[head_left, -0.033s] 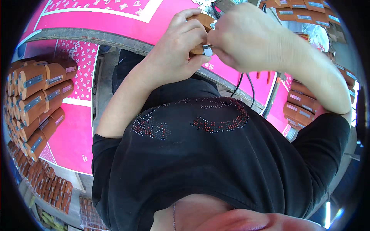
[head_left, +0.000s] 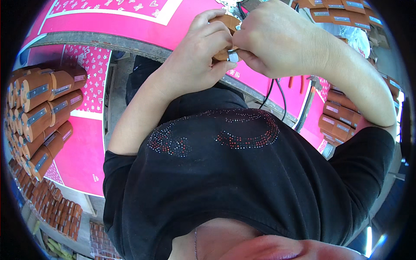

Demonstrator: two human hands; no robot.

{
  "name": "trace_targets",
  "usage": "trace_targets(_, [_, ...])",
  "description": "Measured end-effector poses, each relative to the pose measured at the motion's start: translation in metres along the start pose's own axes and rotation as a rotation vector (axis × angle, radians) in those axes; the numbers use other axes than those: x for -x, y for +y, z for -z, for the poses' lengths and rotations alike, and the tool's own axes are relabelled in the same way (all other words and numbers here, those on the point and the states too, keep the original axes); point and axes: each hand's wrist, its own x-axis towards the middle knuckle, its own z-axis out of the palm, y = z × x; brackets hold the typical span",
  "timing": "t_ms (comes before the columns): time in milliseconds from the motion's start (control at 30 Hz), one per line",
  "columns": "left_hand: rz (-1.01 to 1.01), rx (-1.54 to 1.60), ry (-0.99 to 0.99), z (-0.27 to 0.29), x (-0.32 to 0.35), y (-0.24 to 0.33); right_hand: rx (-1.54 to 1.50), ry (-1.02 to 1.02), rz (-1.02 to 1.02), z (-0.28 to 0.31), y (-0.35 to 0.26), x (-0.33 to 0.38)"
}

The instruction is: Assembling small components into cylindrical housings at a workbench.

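Nothing visibly shifted from the earlier frame: same grip, same place.

Head view: left hand [head_left: 199,56] and right hand [head_left: 277,39] pressed together just above the near edge of the pink worktable [head_left: 108,41]. Left fingers wrapped tight around a tan leather piece [head_left: 226,21]. Right thumb and forefinger pinched on a small metal fitting [head_left: 233,56] at that piece's lower end. Piece held in the air over the table edge, mostly hidden by the knuckles. To the left of the table, well apart from the hands, stacked tan rolls with metal clips [head_left: 43,108]. To its right, more tan stacks [head_left: 342,117]. Below the table edge, black cables [head_left: 273,93] hanging down, and nearer still the person's black studded top [head_left: 242,173].

Step in hand, as a judgement: seating the metal fitting on the leather piece, about midway. Next move likely calls for a firm left-hand hold and a careful squeeze or push from the right fingertips, with the fitting kept square to the leather edge.
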Motion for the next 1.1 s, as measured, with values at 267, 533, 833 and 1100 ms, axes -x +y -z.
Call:
trace_targets(267, [0.011, 0.003, -0.012, 0.0, 0.0, 0.001, 0.155, -0.352, 0.196, 0.013, 0.002, -0.006])
trace_targets(533, [0.003, -0.012, -0.031, 0.001, -0.001, -0.002, 0.166, -0.365, 0.265, 0.019, 0.0, -0.003])
trace_targets(833, [0.049, 0.006, -0.082, 0.004, -0.005, 0.004, 0.303, -0.225, 0.219, 0.009, 0.0, 0.004])
trace_targets(1100, [0.043, -0.072, -0.076, 0.004, -0.008, 0.012, 0.092, 0.173, 0.092, 0.018, -0.007, 0.023])
